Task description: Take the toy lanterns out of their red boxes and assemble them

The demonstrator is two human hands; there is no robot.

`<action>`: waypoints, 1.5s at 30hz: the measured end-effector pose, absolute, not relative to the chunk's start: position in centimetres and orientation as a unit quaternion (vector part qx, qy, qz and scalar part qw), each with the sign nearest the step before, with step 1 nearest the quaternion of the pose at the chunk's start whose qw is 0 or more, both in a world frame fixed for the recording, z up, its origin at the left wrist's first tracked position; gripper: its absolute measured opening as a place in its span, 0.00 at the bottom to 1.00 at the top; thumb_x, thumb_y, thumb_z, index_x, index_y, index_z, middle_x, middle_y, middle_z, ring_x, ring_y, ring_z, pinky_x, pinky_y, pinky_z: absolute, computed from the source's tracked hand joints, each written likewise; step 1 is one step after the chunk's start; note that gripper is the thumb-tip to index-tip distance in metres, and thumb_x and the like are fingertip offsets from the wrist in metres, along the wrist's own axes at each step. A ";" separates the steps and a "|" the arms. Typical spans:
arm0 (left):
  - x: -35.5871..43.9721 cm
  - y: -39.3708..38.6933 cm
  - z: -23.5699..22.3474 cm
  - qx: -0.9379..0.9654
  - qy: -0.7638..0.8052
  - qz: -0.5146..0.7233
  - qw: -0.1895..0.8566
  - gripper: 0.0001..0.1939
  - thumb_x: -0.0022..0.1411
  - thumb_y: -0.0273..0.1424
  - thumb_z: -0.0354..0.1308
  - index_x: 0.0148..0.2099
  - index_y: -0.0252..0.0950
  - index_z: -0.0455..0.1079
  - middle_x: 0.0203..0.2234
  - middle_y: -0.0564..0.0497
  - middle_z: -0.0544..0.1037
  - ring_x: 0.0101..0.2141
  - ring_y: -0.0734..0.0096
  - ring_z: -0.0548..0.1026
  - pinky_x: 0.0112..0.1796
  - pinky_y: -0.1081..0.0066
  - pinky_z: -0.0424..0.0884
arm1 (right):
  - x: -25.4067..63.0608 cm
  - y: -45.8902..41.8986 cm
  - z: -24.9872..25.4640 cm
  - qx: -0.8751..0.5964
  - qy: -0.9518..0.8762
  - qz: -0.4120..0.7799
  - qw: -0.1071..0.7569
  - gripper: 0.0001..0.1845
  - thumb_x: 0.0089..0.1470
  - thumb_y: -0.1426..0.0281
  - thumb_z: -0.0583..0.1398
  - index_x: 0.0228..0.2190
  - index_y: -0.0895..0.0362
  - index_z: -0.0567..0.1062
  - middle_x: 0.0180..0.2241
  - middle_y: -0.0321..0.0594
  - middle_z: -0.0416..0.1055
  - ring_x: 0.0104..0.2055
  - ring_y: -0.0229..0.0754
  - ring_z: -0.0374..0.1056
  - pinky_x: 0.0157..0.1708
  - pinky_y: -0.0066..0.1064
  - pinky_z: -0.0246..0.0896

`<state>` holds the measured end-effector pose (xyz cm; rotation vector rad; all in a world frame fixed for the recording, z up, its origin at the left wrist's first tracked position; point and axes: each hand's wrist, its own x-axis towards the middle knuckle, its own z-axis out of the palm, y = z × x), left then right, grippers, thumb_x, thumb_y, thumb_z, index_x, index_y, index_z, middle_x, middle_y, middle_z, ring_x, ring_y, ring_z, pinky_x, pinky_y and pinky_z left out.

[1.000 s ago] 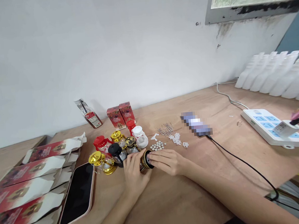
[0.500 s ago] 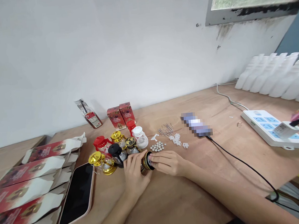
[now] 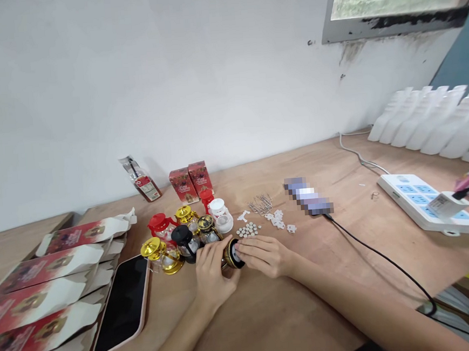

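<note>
My left hand (image 3: 212,269) is wrapped round a small black-and-gold toy lantern (image 3: 231,254) lying on its side on the wooden table (image 3: 270,313). The fingertips of my right hand (image 3: 265,254) press on the lantern's round base. Behind them stands a cluster of miniature lanterns (image 3: 182,233) in red, gold, black and white. A heap of small silver button cells (image 3: 247,229) lies just beyond my right hand, with white plastic pieces (image 3: 278,219) and thin wire hooks (image 3: 261,203) past it.
Flat red-and-white cartons (image 3: 45,298) are stacked at the left, beside a dark phone in a pink case (image 3: 125,306). Two red boxes (image 3: 190,181) stand near the wall. A white power strip (image 3: 427,201), a black cable (image 3: 387,261) and white bottles (image 3: 433,122) occupy the right.
Both hands stay on the lantern with only tiny finger shifts at its base; the view has drifted slightly.
</note>
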<state>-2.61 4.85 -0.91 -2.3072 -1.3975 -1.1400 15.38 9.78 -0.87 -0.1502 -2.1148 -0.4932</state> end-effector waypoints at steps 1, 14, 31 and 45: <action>-2.6 4.8 -0.9 -0.783 -0.473 -0.388 0.108 0.24 0.50 0.25 0.55 0.52 0.34 0.63 0.39 0.46 0.76 0.39 0.61 0.72 0.39 0.65 0.64 | 15.3 9.7 -1.0 -0.062 -0.860 -0.198 0.466 0.08 0.56 0.78 0.56 0.36 0.65 0.75 0.39 0.47 0.78 0.43 0.41 0.73 0.46 0.30 0.71; -2.8 5.0 -1.3 -0.767 -0.480 -0.406 0.124 0.23 0.48 0.25 0.56 0.49 0.33 0.62 0.36 0.46 0.76 0.37 0.61 0.72 0.38 0.64 0.65 | 14.9 9.7 -0.4 -0.055 -0.858 -0.185 0.476 0.05 0.55 0.77 0.58 0.33 0.63 0.75 0.34 0.45 0.78 0.39 0.40 0.74 0.42 0.29 0.73; -3.0 4.9 -1.5 -0.770 -0.490 -0.396 0.104 0.25 0.48 0.23 0.53 0.51 0.35 0.59 0.39 0.45 0.72 0.41 0.58 0.69 0.40 0.61 0.65 | 14.5 9.8 -0.5 -0.136 -0.850 -0.069 0.504 0.04 0.53 0.78 0.58 0.29 0.58 0.71 0.26 0.40 0.75 0.29 0.37 0.70 0.29 0.28 0.69; -2.8 5.0 -1.1 -0.764 -0.484 -0.416 0.090 0.23 0.53 0.21 0.53 0.52 0.38 0.60 0.40 0.47 0.73 0.42 0.61 0.68 0.43 0.60 0.68 | 14.0 9.2 -1.6 -0.283 -0.816 0.135 0.485 0.08 0.55 0.74 0.54 0.26 0.57 0.71 0.27 0.40 0.71 0.30 0.39 0.67 0.30 0.30 0.63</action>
